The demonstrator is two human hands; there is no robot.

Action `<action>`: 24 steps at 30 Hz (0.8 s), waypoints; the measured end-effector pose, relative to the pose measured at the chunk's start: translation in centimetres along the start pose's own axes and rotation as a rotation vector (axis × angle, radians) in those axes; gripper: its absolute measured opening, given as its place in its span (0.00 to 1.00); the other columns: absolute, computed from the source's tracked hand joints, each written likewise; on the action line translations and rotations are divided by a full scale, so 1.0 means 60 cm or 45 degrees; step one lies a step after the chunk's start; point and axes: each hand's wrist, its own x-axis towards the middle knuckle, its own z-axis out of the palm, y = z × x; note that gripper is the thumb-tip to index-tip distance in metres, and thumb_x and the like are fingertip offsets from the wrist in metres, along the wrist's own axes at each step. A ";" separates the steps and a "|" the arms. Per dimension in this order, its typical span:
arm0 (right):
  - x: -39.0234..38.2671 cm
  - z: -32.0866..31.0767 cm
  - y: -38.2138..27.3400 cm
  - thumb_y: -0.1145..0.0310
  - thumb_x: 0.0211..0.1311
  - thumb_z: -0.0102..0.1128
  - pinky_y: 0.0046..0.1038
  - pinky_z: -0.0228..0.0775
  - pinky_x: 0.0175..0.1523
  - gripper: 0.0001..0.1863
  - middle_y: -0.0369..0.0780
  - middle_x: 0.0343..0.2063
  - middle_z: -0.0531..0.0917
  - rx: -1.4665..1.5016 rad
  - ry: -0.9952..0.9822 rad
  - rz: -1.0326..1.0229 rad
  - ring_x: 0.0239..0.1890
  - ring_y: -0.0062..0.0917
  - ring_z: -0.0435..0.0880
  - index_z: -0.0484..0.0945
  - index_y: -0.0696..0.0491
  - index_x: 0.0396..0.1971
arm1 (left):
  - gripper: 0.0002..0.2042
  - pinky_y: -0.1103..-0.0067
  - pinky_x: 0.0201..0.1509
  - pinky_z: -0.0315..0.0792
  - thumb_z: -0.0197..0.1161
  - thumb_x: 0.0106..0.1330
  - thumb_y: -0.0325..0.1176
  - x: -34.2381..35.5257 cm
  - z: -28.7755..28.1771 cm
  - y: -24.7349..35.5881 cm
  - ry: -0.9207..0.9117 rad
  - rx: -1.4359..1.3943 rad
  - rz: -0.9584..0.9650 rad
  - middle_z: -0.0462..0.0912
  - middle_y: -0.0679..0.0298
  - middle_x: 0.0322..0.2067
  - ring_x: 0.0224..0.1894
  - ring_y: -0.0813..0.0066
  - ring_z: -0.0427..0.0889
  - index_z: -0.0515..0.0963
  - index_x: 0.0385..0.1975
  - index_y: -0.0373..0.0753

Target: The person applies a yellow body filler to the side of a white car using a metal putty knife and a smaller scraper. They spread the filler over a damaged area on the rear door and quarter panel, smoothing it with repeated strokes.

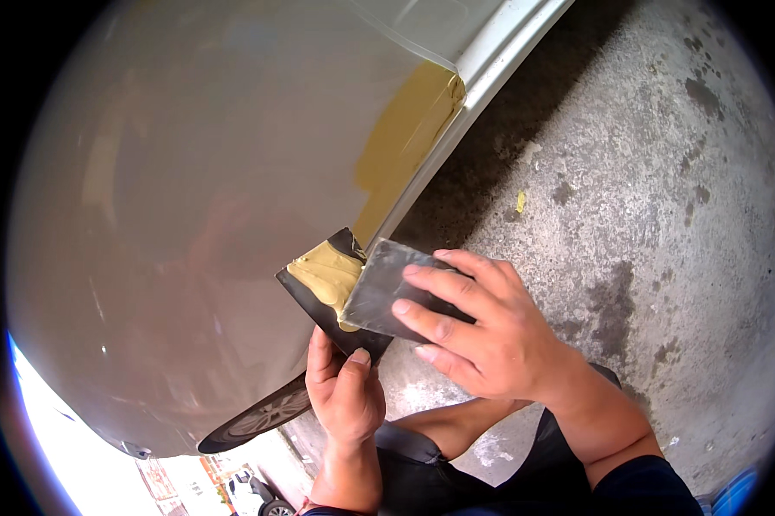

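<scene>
My left hand (347, 389) grips the lower end of a dark flat plate (297, 297), thumb on top. Yellow body filler (329, 273) lies in a thick smear across that plate. In my right hand (491, 320) is a dark grey flat spreader (386, 288), fingers stretched over its face. Its left edge meets the filler and overlaps the plate. Just beyond the plate, a coat of the same yellow filler (405, 129) covers the lower edge of a grey-beige car panel (190, 189).
A pale sill (512, 43) runs along the car's lower edge above the stained concrete floor (654, 181). A yellow blob (521, 201) sits on the floor. The car's wheel (263, 417) is at lower left; my bent leg (456, 426) is below my hands. Something blue (733, 492) shows at lower right.
</scene>
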 end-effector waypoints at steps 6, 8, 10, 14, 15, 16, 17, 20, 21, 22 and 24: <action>-0.038 0.052 0.036 0.66 0.49 0.65 0.41 0.62 0.56 0.22 0.40 0.56 0.73 0.038 -0.180 0.040 0.56 0.42 0.70 0.79 0.49 0.48 | 0.27 0.65 0.62 0.68 0.44 0.58 0.15 0.010 -0.029 -0.010 -0.025 0.247 0.196 0.71 0.51 0.56 0.58 0.61 0.73 0.60 0.63 0.29; -0.057 0.064 0.076 0.65 0.52 0.63 0.42 0.61 0.56 0.20 0.40 0.56 0.73 0.055 -0.169 0.163 0.57 0.40 0.68 0.79 0.52 0.47 | 0.26 0.62 0.64 0.65 0.42 0.61 0.15 0.007 -0.037 -0.005 -0.012 0.522 0.516 0.69 0.51 0.58 0.60 0.61 0.70 0.59 0.63 0.29; -0.054 0.072 0.118 0.67 0.50 0.65 0.42 0.59 0.58 0.25 0.41 0.58 0.69 -0.062 0.034 0.256 0.59 0.40 0.66 0.75 0.50 0.52 | 0.26 0.61 0.65 0.64 0.41 0.62 0.14 0.006 -0.068 -0.005 -0.098 0.399 0.598 0.67 0.51 0.59 0.61 0.60 0.69 0.58 0.64 0.30; -0.009 0.094 0.186 0.73 0.47 0.67 0.45 0.57 0.61 0.32 0.37 0.62 0.63 -0.351 0.299 0.195 0.61 0.41 0.62 0.72 0.43 0.57 | 0.27 0.62 0.64 0.66 0.42 0.62 0.15 0.001 -0.086 -0.026 -0.047 0.370 0.602 0.67 0.52 0.60 0.60 0.61 0.69 0.57 0.65 0.31; 0.002 0.101 0.203 0.73 0.48 0.66 0.45 0.57 0.62 0.31 0.37 0.63 0.63 -0.401 0.366 0.120 0.61 0.40 0.62 0.72 0.42 0.56 | 0.27 0.62 0.64 0.66 0.42 0.62 0.15 0.000 -0.089 -0.031 -0.027 0.386 0.603 0.66 0.52 0.60 0.60 0.61 0.69 0.56 0.65 0.31; 0.014 0.107 0.219 0.74 0.48 0.65 0.45 0.57 0.62 0.31 0.36 0.63 0.63 -0.450 0.432 0.046 0.61 0.40 0.62 0.72 0.40 0.56 | 0.27 0.62 0.64 0.66 0.43 0.62 0.16 -0.003 -0.091 -0.036 0.021 0.438 0.618 0.67 0.52 0.59 0.60 0.61 0.69 0.57 0.64 0.31; 0.024 0.115 0.232 0.74 0.48 0.65 0.45 0.56 0.62 0.31 0.35 0.63 0.63 -0.500 0.498 -0.029 0.61 0.40 0.61 0.72 0.39 0.56 | 0.27 0.62 0.64 0.66 0.43 0.61 0.16 -0.004 -0.090 -0.039 0.014 0.426 0.617 0.67 0.52 0.59 0.60 0.61 0.69 0.57 0.64 0.31; 0.040 0.136 0.246 0.76 0.50 0.61 0.46 0.54 0.66 0.30 0.31 0.63 0.63 -0.491 0.569 -0.053 0.63 0.38 0.60 0.74 0.34 0.54 | 0.28 0.61 0.63 0.68 0.45 0.61 0.17 -0.004 -0.093 -0.048 0.066 0.452 0.639 0.67 0.52 0.59 0.60 0.60 0.70 0.57 0.65 0.32; 0.044 0.141 0.248 0.77 0.50 0.61 0.46 0.54 0.66 0.30 0.31 0.63 0.63 -0.494 0.580 -0.060 0.63 0.38 0.60 0.75 0.33 0.54 | 0.28 0.60 0.63 0.68 0.45 0.61 0.17 -0.002 -0.097 -0.050 0.067 0.442 0.649 0.68 0.52 0.59 0.60 0.60 0.70 0.57 0.65 0.33; 0.046 0.144 0.249 0.77 0.50 0.60 0.46 0.54 0.66 0.30 0.30 0.63 0.63 -0.487 0.589 -0.071 0.63 0.38 0.60 0.75 0.33 0.54 | 0.27 0.60 0.63 0.68 0.46 0.62 0.18 -0.003 -0.100 -0.052 0.065 0.429 0.658 0.68 0.52 0.59 0.60 0.60 0.70 0.58 0.65 0.33; 0.050 0.149 0.252 0.77 0.50 0.59 0.46 0.54 0.67 0.30 0.29 0.63 0.63 -0.474 0.608 -0.096 0.64 0.37 0.60 0.76 0.31 0.53 | 0.27 0.60 0.63 0.68 0.46 0.62 0.18 -0.004 -0.105 -0.054 0.062 0.421 0.660 0.68 0.52 0.59 0.60 0.61 0.70 0.58 0.64 0.34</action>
